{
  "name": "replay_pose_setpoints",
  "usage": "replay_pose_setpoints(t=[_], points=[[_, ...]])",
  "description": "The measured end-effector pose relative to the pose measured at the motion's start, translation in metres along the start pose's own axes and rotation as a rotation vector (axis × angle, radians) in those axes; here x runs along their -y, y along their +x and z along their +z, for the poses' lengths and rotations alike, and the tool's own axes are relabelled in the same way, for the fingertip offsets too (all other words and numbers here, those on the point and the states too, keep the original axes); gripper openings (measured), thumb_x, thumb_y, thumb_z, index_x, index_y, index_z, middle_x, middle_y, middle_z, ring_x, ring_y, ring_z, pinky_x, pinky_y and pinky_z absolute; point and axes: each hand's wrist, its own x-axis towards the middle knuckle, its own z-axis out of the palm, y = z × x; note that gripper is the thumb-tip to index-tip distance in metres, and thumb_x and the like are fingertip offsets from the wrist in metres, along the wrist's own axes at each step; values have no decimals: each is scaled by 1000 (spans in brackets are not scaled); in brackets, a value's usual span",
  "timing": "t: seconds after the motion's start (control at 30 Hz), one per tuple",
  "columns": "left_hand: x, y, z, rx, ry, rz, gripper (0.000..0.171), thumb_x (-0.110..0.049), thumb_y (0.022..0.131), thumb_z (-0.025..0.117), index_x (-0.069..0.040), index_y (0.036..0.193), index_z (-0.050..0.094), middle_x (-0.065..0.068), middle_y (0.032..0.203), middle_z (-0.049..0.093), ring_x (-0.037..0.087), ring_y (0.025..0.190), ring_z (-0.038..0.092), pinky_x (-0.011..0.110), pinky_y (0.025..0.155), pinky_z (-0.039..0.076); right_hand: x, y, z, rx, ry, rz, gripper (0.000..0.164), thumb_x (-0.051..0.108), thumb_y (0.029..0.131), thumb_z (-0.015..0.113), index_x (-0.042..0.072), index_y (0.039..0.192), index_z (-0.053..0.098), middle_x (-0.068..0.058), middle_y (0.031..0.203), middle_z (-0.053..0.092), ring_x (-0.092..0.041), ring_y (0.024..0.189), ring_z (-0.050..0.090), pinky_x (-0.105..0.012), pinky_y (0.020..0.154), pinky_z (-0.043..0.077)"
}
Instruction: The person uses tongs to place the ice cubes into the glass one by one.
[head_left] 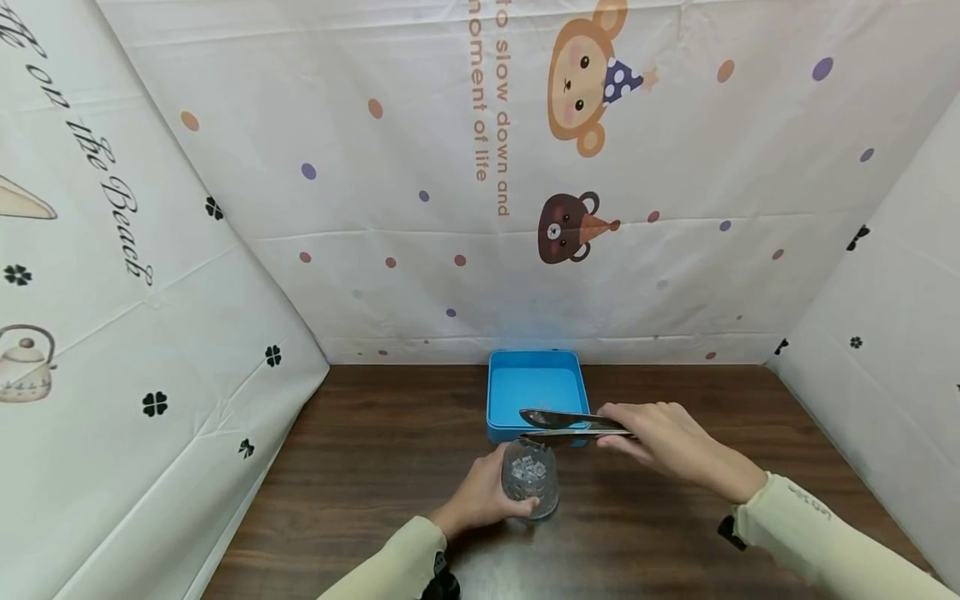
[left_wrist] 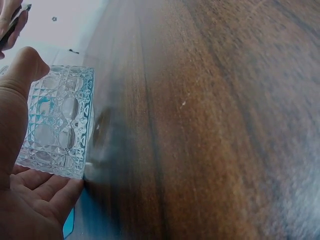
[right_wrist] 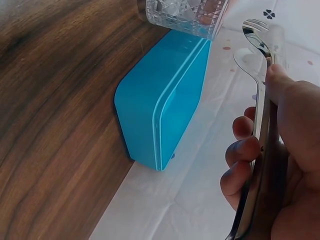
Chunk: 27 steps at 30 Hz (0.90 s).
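My left hand (head_left: 487,492) grips a clear cut-pattern glass (head_left: 546,498) from its left side, thumb on the near side. Small clear chunks (head_left: 529,468) show inside the glass. In the left wrist view, the glass (left_wrist: 60,120) has its base right at the wooden surface. My right hand (head_left: 667,437) holds metal serving tongs (head_left: 558,419) level, their tips pointing left over the glass rim. One tip has fork-like tines and the other is rounded, as the right wrist view shows of the tongs (right_wrist: 256,37). Nothing shows between the tips.
Just behind the glass sits a blue square box (head_left: 536,383), its front edge partly covered by the tongs. The dark wooden table (head_left: 360,475) runs back to a white printed cloth (head_left: 420,292). Similar cloth hangs along the left and right sides.
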Motion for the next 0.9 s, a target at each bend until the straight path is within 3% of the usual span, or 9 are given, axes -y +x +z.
replay_pose_setpoints(t=[0.37,0.9], points=[[-1,0,-1,5,1,-9,80,-45,79,86,-11,142,49,0,118,65,5,97,63,26,78,55,-1,0,6,16,17,22,35,43,98,69,17,121,70,5,102,75,8,47,35,-20,40,27],[0,-1,0,0,-6,4,79,-46,80,85,-12,143,49,1,122,65,6,99,64,27,79,56,-6,11,9,-7,26,46,41,40,96,73,16,128,69,2,104,75,6,47,35,-20,41,27]])
